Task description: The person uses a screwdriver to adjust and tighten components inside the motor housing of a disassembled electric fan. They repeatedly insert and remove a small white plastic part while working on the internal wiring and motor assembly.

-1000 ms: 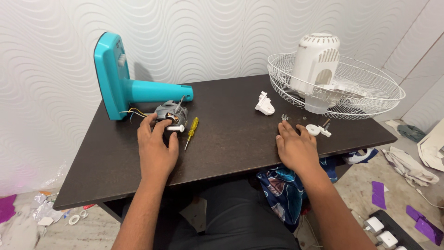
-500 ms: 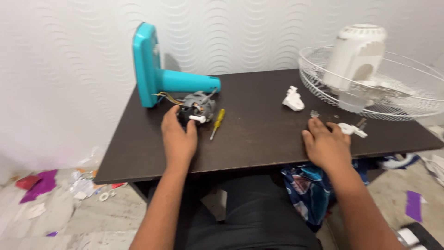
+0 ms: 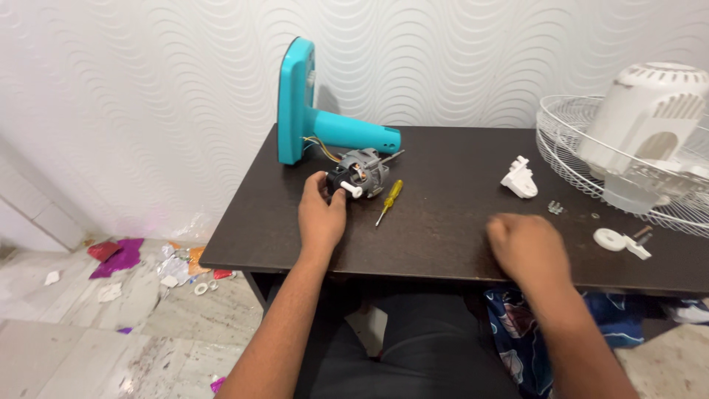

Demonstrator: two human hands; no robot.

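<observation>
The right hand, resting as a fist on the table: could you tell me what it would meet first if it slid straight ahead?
Probably the small clear bits just beyond the right hand, then the wire fan guard; the white bracket lies slightly left of that line. Depth is uncertain.

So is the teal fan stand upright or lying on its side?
On its side. The teal stand lies on the dark table, base on edge, column horizontal toward the motor held by the left hand.
</observation>
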